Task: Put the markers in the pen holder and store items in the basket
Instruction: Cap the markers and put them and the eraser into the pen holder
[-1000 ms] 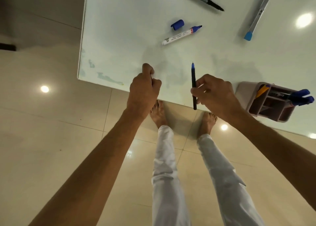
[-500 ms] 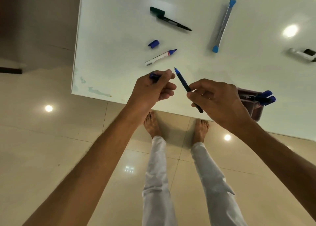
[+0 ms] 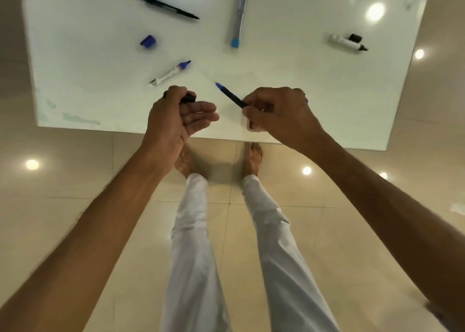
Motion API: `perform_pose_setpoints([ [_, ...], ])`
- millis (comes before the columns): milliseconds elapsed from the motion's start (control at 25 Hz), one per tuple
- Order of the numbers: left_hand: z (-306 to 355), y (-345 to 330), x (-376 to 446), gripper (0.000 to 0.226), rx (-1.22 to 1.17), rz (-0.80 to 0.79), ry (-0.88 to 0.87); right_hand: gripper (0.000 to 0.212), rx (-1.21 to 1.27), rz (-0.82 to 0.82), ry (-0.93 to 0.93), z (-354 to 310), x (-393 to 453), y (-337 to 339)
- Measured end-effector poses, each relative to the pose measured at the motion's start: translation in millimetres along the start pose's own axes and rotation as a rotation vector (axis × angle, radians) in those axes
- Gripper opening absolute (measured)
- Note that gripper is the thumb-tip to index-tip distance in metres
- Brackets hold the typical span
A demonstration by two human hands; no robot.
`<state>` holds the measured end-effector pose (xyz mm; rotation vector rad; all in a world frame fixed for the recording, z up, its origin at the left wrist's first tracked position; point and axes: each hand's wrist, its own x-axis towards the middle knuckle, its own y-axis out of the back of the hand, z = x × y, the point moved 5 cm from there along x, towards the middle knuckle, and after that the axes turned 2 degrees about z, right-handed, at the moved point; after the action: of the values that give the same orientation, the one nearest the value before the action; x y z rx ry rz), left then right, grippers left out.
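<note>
the right hand (image 3: 279,115) has its thumb and forefinger pressed together around the rear of a slim dark-barrelled pen with a bare blue tip (image 3: 230,95); the barrel slants up and away from those fingers toward the left, its tip in the air over the white glossy tabletop (image 3: 289,75). the other right fingers are curled in toward the palm. under that hand, at the near table edge, only a pale corner of the pinkish plastic pen holder (image 3: 249,125) shows, so what it holds cannot be seen.

the left hand (image 3: 176,115) pinches a small dark cap (image 3: 188,98) between thumb and forefinger, while its remaining fingers lie loosely spread and half extended toward the right hand. the two hands are apart, with the pen tip in the gap above them.

just beyond the left fingers lies a white whiteboard marker with an uncapped blue tip (image 3: 169,73), and farther out from them a loose blue cap (image 3: 148,41). well beyond that, a green-capped black marker (image 3: 163,2) lies on the table. out past the pen tip sits a long grey pen with a light blue end (image 3: 239,17). far out to the right of the right fingers rests a white marker with a black tip (image 3: 347,43), a black cap (image 3: 355,38) touching its side.
</note>
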<state>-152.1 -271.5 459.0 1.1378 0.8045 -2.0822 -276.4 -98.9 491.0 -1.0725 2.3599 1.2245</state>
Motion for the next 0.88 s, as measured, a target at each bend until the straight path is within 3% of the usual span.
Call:
perform_pose_setpoints([
  [120, -11.0, -25.3, -4.7, 0.032, -0.197, -0.075, 0.077, 0.018, -0.019, 0.048, 0.036, 5.3, -7.0, 13.7],
  [240, -17.9, -26.2, 0.3, 0.025, -0.25, -0.011, 0.06, 0.018, 0.086, 0.046, -0.008, 14.8, -14.7, 18.9],
  [400, -26.0, -18.8, 9.4, 0.023, -0.051, 0.043, 0.024, 0.018, 0.334, -0.031, -0.109, 39.7, -25.5, 12.3],
  [680, -51.2, -22.8, 2.9, 0.021, -0.002, -0.05, 0.103, 0.021, 0.265, -0.115, -0.103, 65.4, -43.6, -1.2],
  [880, -61.5, -39.2, -8.5, 0.022, 0.217, -0.158, 0.158, 0.018, 0.151, -0.112, -0.031, 52.9, -46.2, -3.3],
])
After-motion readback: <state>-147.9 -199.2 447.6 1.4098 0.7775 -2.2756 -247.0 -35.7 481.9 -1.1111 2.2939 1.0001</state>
